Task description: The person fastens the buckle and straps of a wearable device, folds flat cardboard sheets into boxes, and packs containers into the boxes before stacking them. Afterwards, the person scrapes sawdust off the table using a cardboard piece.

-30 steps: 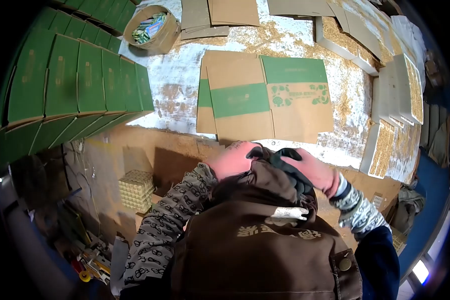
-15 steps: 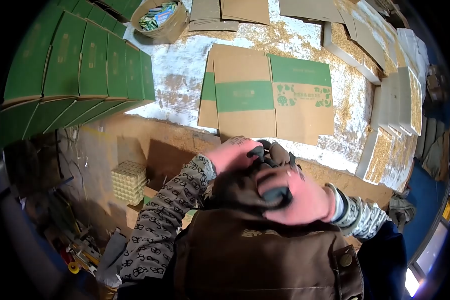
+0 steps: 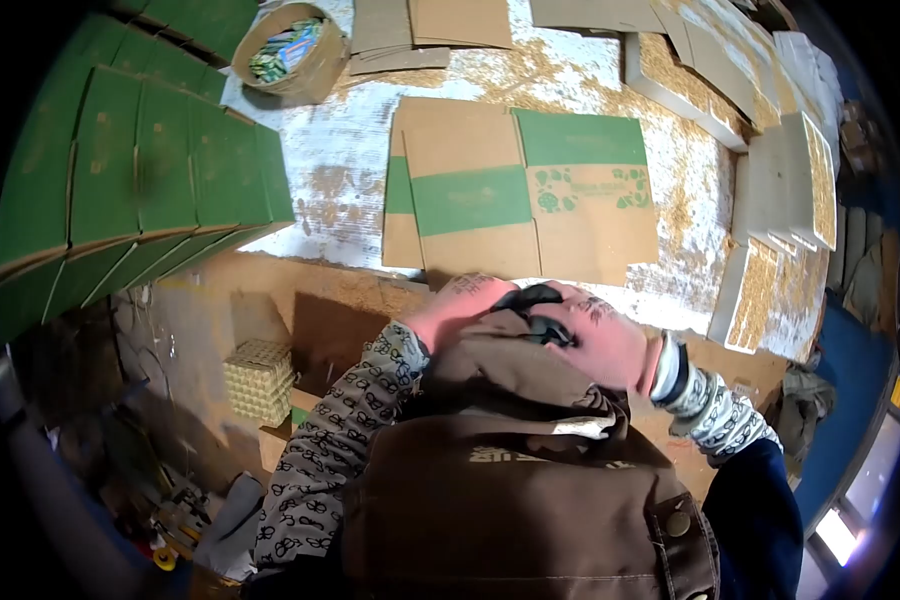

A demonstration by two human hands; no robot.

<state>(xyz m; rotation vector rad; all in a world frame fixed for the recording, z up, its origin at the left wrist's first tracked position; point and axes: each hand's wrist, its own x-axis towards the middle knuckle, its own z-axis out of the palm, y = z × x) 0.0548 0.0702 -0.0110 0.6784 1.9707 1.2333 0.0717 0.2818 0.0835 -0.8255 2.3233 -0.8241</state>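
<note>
Pink gloves with dark fingertips cover both of my hands, which meet in front of my body. My left hand [image 3: 462,308] is closed at the top of the raised brown cloth of my apron [image 3: 530,520]. Close beside it, my right hand [image 3: 610,345] is curled with its fingers turned inward, also on the bunched cloth. The folds hide some of the fingertips. Just beyond the hands lies a flattened cardboard box [image 3: 475,200] with green bands, printed at its right part.
Green cartons [image 3: 165,150] stand in a row at left. A round basket [image 3: 295,60] holds small packets. Cardboard sheets [image 3: 460,22] lie at the back of the worktable [image 3: 335,200]. White foam boxes [image 3: 770,190] line the right. Stacked egg trays [image 3: 258,382] stand below the table edge.
My right hand has moved up and closer to my left hand. The brown apron cloth has come up between them, and my view has shifted slightly.
</note>
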